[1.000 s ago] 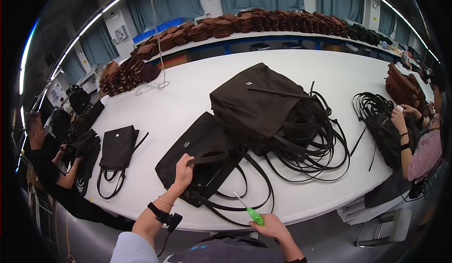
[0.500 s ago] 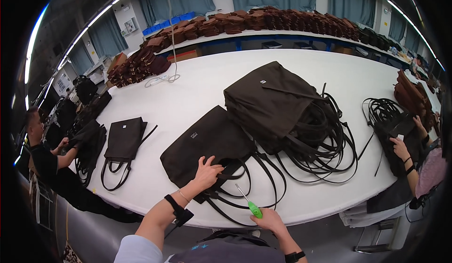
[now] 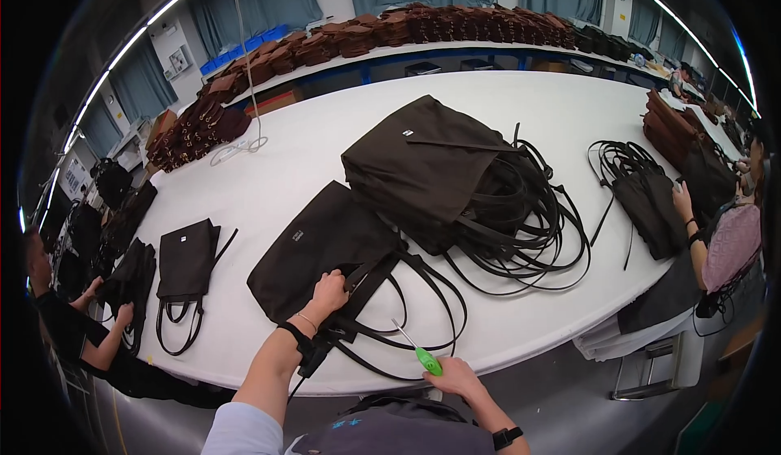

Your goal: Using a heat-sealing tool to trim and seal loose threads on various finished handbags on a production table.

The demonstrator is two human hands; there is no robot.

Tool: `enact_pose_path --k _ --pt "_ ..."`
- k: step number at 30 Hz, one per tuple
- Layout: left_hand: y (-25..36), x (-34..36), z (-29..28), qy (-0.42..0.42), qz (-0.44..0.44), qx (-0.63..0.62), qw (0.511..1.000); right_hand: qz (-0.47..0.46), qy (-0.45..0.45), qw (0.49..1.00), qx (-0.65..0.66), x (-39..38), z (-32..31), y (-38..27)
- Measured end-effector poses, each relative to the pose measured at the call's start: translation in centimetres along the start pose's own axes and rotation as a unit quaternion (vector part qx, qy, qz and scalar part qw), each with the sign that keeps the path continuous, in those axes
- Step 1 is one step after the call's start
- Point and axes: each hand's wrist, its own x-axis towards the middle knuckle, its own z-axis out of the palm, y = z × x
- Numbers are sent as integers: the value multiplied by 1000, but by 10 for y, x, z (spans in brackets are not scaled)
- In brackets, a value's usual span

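Observation:
A dark brown handbag (image 3: 313,239) lies flat on the white table before me, its long straps looped toward the near edge. At its opening, my left hand (image 3: 329,292) has its fingers curled closed on the bag's edge. My right hand (image 3: 457,378) is wrapped round a green-handled tool with a thin metal shaft (image 3: 428,361), which looks like a stick lighter. Its shaft points up and left over the strap loops, toward the bag. Whether the tip touches a strap I cannot tell. Just beyond lies a pile of similar dark bags (image 3: 423,162) with many tangled straps.
A single dark bag (image 3: 185,260) lies left on the white table (image 3: 504,337). Co-workers handle dark bags at both ends. Heaps of brown pieces (image 3: 199,133) sit at the far left and along a rear bench. A white cable (image 3: 254,105) hangs down at the back left.
My left hand has gone from spread fingers on the bag to fingers closed on its edge. The green tool stays in my right hand. The whole view has shifted.

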Motion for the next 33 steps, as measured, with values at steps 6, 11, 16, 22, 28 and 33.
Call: enact_pose_path --k 6,11,16,22,28,33 --pt "12 -16 -55 139 46 -24 989 -37 -2 998 41 0 -16 -28" --pt "10 -24 -98 167 104 21 980 -88 -12 996 27 11 -21 -50" --pt "9 -29 -113 178 106 12 978 -100 -51 994 -4 21 -23 -52" --pt "6 -30 -140 222 92 -16 971 -19 -91 985 147 48 -19 -19" --pt "0 -37 -156 205 105 -24 973 -74 -101 974 188 51 -17 -34" --pt "0 -37 -169 206 106 -37 972 -104 -102 975 167 58 -10 -55"
